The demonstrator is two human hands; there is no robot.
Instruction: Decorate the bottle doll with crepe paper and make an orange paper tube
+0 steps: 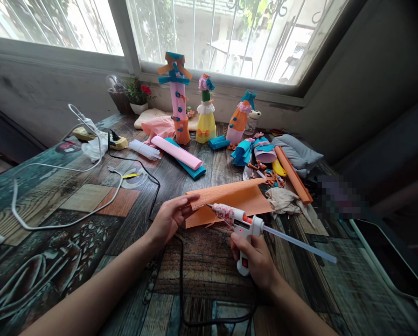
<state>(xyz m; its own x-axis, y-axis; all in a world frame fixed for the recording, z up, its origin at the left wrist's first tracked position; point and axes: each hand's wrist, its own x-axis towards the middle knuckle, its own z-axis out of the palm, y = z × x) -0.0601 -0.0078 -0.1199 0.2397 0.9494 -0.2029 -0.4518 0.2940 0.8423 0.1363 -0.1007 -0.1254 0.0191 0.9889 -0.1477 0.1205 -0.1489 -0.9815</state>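
My right hand [253, 259] is wrapped round the handle of a white hot glue gun [237, 221], with a clear glue stick [300, 242] jutting from its back. The nozzle points left, close above a folded sheet of orange crepe paper [230, 193]. At the sheet's left end, my left hand [170, 217] pinches the paper between fingers and thumb; the thumb is partly hidden. From the gun's handle a black cord [181, 289] loops over the table below my hands.
Three paper-covered bottles [206, 123] stand by the window. Rolled pink crepe paper [177, 152], glue sticks [144, 150] and a power strip [118, 141] lie at the back left. Paper scraps [274, 178], a cloth [284, 200] and an orange roll [293, 175] lie right. White cables [55, 166] cross the left side.
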